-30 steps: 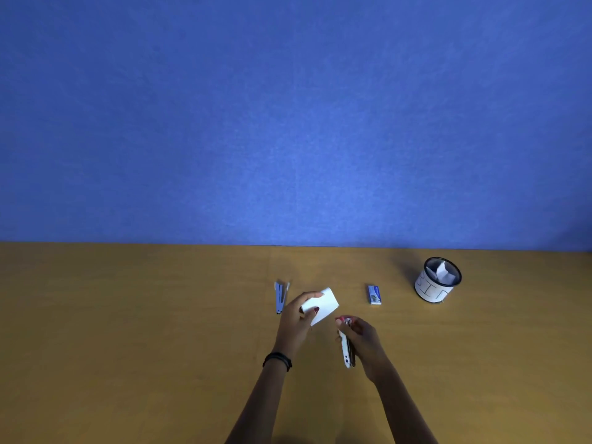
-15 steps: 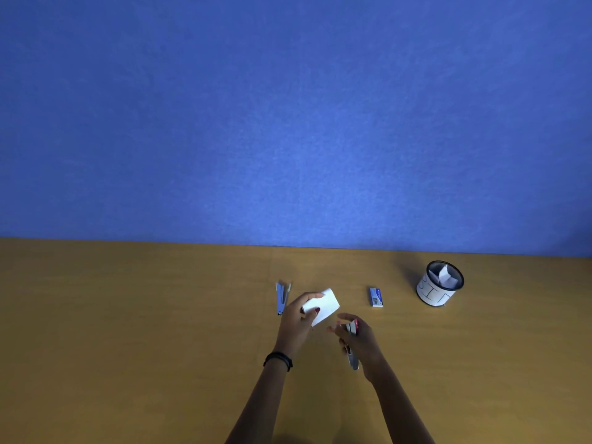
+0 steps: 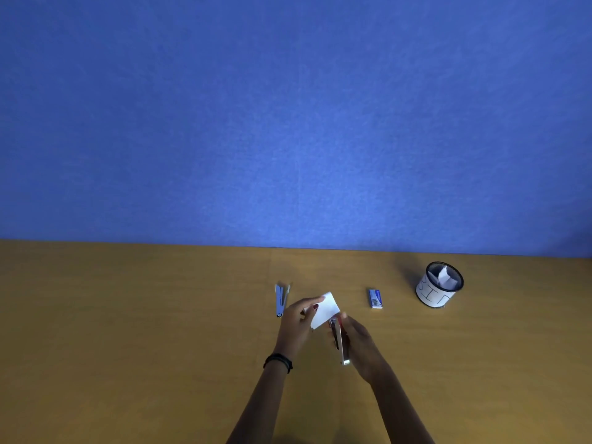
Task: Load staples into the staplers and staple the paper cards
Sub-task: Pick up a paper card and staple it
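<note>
Only one word can be read. The cup [image 3: 432, 296], at 4 o'clock in the view, carries a white label. On this label stands "BIN" in thin dark capitals drawn by hand, and the letters are a little tilted. The blue box [image 3: 375, 299], near 5 o'clock, has some pale print on its top, but this print is too small to read.

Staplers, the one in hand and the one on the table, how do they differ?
The held stapler is gripped by the right hand, its nose at the card; the table stapler lies untouched beside the left hand. The held stapler looks silver with red, the table stapler blue. Both are slim and point away.
</note>
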Demonstrator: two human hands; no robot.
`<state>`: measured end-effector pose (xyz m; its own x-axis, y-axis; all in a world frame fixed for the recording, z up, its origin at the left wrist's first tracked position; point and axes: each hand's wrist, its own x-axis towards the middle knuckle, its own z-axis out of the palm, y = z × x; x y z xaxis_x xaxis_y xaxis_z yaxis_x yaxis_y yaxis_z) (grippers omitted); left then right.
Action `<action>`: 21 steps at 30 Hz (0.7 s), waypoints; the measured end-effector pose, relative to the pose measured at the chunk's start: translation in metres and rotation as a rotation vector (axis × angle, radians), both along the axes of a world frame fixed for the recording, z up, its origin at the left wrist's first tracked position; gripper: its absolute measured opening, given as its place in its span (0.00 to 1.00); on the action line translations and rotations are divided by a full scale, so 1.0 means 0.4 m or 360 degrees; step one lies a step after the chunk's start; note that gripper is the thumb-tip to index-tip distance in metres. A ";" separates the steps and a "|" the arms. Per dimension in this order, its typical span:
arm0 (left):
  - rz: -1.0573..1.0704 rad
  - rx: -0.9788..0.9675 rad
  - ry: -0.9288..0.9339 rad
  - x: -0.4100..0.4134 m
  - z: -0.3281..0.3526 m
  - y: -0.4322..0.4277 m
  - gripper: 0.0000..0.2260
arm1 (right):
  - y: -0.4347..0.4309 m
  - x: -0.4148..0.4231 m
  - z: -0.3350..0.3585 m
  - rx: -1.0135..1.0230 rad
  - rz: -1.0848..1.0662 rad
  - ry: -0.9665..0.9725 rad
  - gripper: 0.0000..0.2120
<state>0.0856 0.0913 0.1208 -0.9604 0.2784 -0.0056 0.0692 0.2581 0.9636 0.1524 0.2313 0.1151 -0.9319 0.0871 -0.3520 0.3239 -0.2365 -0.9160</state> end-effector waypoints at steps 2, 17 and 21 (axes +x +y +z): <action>-0.0008 -0.0006 -0.0004 0.000 -0.003 0.001 0.12 | -0.002 -0.005 0.006 0.0003 -0.0074 -0.0003 0.15; -0.0076 -0.0060 0.0030 0.007 0.006 0.012 0.14 | 0.005 -0.013 0.002 -0.0134 -0.0111 -0.0161 0.21; -0.0095 -0.0132 0.0089 0.008 0.008 0.014 0.15 | 0.006 -0.016 0.007 -0.0163 -0.0125 -0.0196 0.20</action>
